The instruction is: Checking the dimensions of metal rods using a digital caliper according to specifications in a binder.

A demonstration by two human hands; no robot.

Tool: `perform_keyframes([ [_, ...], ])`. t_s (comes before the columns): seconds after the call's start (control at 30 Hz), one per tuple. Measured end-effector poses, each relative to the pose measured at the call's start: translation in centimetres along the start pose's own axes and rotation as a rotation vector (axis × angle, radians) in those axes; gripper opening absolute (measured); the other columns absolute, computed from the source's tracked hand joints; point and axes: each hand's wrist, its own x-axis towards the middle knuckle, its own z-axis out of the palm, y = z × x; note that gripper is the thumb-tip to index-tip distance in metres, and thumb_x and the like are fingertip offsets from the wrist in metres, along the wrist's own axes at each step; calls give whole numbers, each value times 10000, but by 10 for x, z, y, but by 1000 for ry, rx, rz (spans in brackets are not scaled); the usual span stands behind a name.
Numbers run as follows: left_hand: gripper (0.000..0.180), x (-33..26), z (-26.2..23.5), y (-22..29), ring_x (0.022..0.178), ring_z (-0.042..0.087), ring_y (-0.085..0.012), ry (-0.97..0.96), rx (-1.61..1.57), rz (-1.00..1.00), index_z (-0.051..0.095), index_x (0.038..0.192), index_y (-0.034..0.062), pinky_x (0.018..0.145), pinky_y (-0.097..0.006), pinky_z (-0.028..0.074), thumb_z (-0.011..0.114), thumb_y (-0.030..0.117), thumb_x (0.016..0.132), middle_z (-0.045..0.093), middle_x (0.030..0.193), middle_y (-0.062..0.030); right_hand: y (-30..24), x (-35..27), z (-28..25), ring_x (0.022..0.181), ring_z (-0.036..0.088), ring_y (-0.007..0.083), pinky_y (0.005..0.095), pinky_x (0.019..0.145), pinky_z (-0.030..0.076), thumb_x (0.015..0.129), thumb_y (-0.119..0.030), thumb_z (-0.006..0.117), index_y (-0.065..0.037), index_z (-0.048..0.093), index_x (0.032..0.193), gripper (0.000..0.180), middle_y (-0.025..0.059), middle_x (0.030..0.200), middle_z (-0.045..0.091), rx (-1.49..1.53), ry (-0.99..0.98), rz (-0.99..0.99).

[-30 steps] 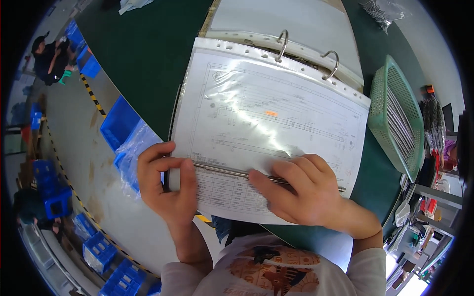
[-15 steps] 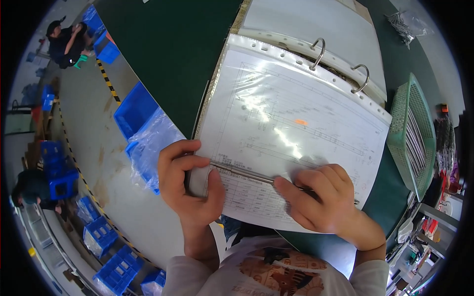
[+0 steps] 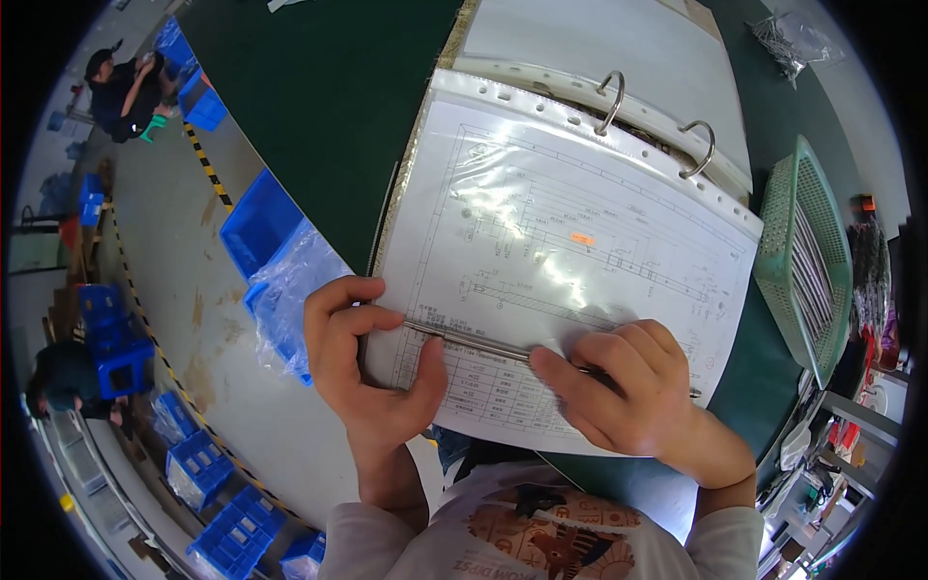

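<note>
A thin, shiny metal rod (image 3: 466, 338) lies slantwise above the lower part of a drawing sheet in a clear sleeve (image 3: 541, 193). My right hand (image 3: 633, 391) is closed around the rod, with thumb and index finger pinching its middle. The far right end pokes out past the little-finger side. At the left end, my left hand (image 3: 372, 372) has a fingertip against the rod's tip and the thumb just under it; its index finger is raised. The sleeve is in an open ring binder (image 3: 609, 104) on a dark green table (image 3: 319, 87).
Right of the binder stands a green mesh basket (image 3: 778, 256) with several metal rods (image 3: 812, 261). A clear bag of small metal parts (image 3: 788, 43) lies at the far right. Blue crates (image 3: 256, 222) stand on the floor at left. Two people (image 3: 126, 92) are farther off.
The view has shifted slightly, so the binder sits a little lower left. My left thumb has moved slightly up toward the rod. Both hands stay at the rod.
</note>
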Motion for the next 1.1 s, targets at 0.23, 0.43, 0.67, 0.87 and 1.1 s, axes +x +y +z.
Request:
perform_keyframes([
  [0.23, 314, 1, -1, 1, 887, 530, -261, -20, 23, 9, 554, 804, 40, 769, -345, 434, 689, 33, 520, 530, 1005, -153, 1, -1, -1, 581, 462, 116, 244, 498, 361, 622, -108, 658, -86, 686, 955, 335, 10, 779, 506, -12, 7, -21],
  [0.43, 309, 1, -2, 4, 897, 532, -264, -31, 54, -9, 550, 796, 46, 769, -347, 439, 693, 32, 523, 529, 1012, -150, 2, -1, -1, 578, 461, 114, 243, 495, 359, 612, -103, 662, -83, 687, 959, 349, 10, 771, 506, -4, 3, -18],
  [0.67, 319, 0, -2, 6, 895, 535, -262, -30, 32, -36, 549, 800, 49, 757, -346, 446, 706, 32, 523, 528, 1017, -151, 2, -1, -3, 560, 463, 146, 284, 512, 372, 577, -109, 653, -63, 694, 947, 375, 31, 760, 492, 31, -28, -10],
  [0.87, 321, -2, -4, 9, 878, 536, -256, -56, 53, -48, 552, 812, 57, 746, -335, 449, 712, 39, 533, 521, 1024, -155, -1, 1, -4, 551, 429, 99, 237, 495, 335, 581, -92, 681, -102, 708, 911, 331, -15, 709, 472, 20, -20, 44],
  [1.1, 320, -3, -4, 11, 873, 531, -253, -67, 21, -56, 555, 815, 45, 734, -328, 449, 705, 36, 533, 511, 1027, -168, -1, 1, -6, 552, 426, 91, 233, 501, 330, 587, -108, 680, -118, 713, 899, 314, -24, 700, 461, 15, -35, 52],
])
